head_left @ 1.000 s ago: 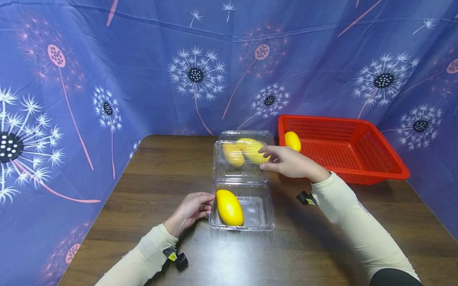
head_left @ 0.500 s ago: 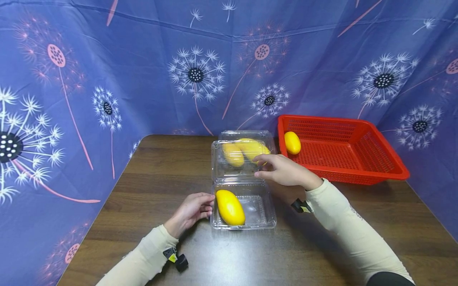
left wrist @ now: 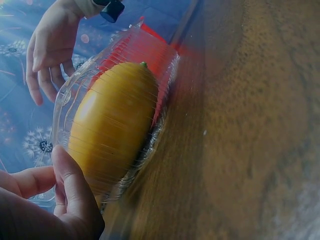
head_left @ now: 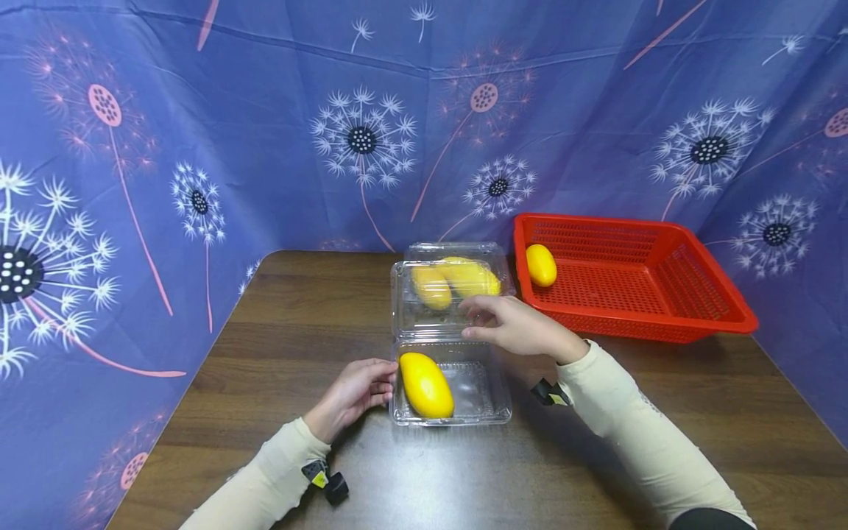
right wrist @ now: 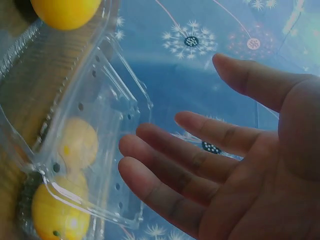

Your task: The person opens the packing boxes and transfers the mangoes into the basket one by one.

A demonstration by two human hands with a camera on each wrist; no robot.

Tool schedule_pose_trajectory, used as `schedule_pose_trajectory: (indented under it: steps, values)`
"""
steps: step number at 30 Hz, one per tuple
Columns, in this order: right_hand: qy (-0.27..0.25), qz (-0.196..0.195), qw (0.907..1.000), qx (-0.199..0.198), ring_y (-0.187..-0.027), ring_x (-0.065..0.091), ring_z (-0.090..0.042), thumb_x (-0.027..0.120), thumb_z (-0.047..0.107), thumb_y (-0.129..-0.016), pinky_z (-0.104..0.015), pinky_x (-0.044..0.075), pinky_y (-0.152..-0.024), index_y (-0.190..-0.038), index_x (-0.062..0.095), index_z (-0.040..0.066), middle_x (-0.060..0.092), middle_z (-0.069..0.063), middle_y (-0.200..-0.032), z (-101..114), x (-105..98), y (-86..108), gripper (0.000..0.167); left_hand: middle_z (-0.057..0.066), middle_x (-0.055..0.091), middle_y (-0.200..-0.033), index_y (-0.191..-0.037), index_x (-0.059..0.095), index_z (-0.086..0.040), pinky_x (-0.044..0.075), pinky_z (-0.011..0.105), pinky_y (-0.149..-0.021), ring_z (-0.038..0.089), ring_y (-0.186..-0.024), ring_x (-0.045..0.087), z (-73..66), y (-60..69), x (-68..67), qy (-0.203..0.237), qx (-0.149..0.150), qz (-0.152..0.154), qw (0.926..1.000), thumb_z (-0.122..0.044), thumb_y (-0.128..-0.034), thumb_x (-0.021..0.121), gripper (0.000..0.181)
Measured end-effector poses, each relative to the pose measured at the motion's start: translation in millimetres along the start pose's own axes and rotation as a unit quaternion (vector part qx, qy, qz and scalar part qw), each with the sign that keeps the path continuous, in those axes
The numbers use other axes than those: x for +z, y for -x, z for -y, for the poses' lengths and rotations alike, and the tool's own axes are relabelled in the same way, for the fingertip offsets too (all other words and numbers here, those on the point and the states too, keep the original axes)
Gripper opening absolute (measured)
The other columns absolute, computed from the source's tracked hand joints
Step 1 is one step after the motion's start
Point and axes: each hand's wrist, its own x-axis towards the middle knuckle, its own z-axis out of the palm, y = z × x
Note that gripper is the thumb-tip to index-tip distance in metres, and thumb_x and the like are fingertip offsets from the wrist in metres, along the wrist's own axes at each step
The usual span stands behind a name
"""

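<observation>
- The left hand (head_left: pixel 352 390) pinches the left edge of the front clear box (head_left: pixel 480 394) between thumb and finger.
- The right hand (head_left: pixel 517 324) is held up by the right edge of that box's raised lid (head_left: pixel 405 318), its fingers loosely bent and spread from the thumb, with nothing in its grasp. Whether any fingertip brushes the plastic is hard to tell.
- A yellow mango (head_left: pixel 426 385) lies in the left half of the front box, close to the left hand; the left wrist view shows a small green tip at one end of it.
- The lid stands up at the back of the front box, hinged there, well away from covering the mango.
- Behind the lid sits a second clear box (head_left: pixel 457 251), with two more mangoes (head_left: pixel 430 287) side by side in it, seen through the plastic.
- To the right of the boxes is a red basket (head_left: pixel 662 326) with slotted walls; a single mango (head_left: pixel 542 266) lies inside at its left end.
- Everything stands on a brown wooden table (head_left: pixel 298 316), backed by a blue cloth (head_left: pixel 265 110) printed with dandelions.
</observation>
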Motion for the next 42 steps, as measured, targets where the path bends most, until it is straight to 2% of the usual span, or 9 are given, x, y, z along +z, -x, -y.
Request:
schedule_pose_trajectory:
  steps: [10, 18, 26, 30, 36, 42]
  values:
    - [-0.02, 0.018, 0.9996, -0.003, -0.106, 0.064, -0.028, 0.068, 0.026, -0.091, -0.044, 0.055, -0.092, -0.131, 0.055, 0.0, 0.065, -0.016, -0.122, 3.6, 16.0, -1.9, 0.048, -0.003, 0.058, -0.074, -0.092, 0.057, -0.007, 0.052, 0.017, -0.058, 0.006, -0.061, 0.053, 1.3, -1.7, 0.0, -0.001, -0.002, -0.007, 1.0, -0.01, -0.0939, 0.058, 0.003]
    - [-0.034, 0.033, 0.9988, 0.013, -0.103, 0.064, -0.024, 0.068, 0.028, -0.091, -0.038, 0.056, -0.088, -0.133, 0.053, 0.001, 0.063, -0.015, -0.128, 8.1, 29.7, -1.4, 0.052, -0.004, 0.058, -0.074, -0.093, 0.057, -0.007, 0.053, 0.016, -0.059, 0.005, -0.061, 0.053, 1.3, -1.0, -0.9, -0.002, 0.001, 0.001, 1.0, -0.01, -0.0942, 0.058, 0.003]
    - [-0.012, 0.034, 0.9994, 0.003, -0.103, 0.065, -0.028, 0.069, 0.027, -0.09, -0.04, 0.056, -0.087, -0.133, 0.054, 0.0, 0.065, -0.017, -0.122, 6.3, 46.6, -1.8, 0.052, -0.003, 0.058, -0.074, -0.091, 0.058, -0.008, 0.052, 0.016, -0.058, 0.006, -0.061, 0.053, 1.8, -2.3, 0.2, -0.001, 0.0, -0.005, 1.0, -0.01, -0.0945, 0.058, 0.004]
    - [-0.016, 0.045, 0.9987, 0.018, -0.1, 0.065, -0.025, 0.069, 0.03, -0.09, -0.037, 0.055, -0.084, -0.132, 0.054, 0.002, 0.067, -0.015, -0.117, 8.4, 53.5, -1.8, 0.053, -0.004, 0.057, -0.074, -0.092, 0.057, -0.008, 0.052, 0.016, -0.059, 0.005, -0.061, 0.053, 1.0, -1.3, -0.6, -0.002, 0.003, -0.002, 1.0, -0.011, -0.0949, 0.057, 0.004]
    - [-0.028, 0.055, 0.9972, 0.043, -0.099, 0.065, -0.022, 0.069, 0.031, -0.09, -0.038, 0.055, -0.084, -0.133, 0.053, 0.004, 0.067, -0.014, -0.117, 10.3, 63.9, -2.0, 0.054, -0.004, 0.058, -0.075, -0.095, 0.057, -0.007, 0.053, 0.016, -0.059, 0.005, -0.062, 0.053, 0.7, -0.5, -0.9, -0.003, 0.002, -0.002, 1.0, -0.012, -0.0947, 0.058, 0.005]
    - [-0.025, 0.055, 0.9973, 0.042, -0.099, 0.065, -0.026, 0.071, 0.03, -0.088, -0.041, 0.056, -0.083, -0.133, 0.053, 0.003, 0.066, -0.015, -0.117, 10.0, 74.8, -2.4, 0.055, -0.003, 0.058, -0.075, -0.096, 0.058, -0.006, 0.053, 0.017, -0.06, 0.006, -0.062, 0.053, 1.6, -1.7, -1.7, -0.004, 0.001, -0.002, 1.0, -0.012, -0.0943, 0.058, 0.006]
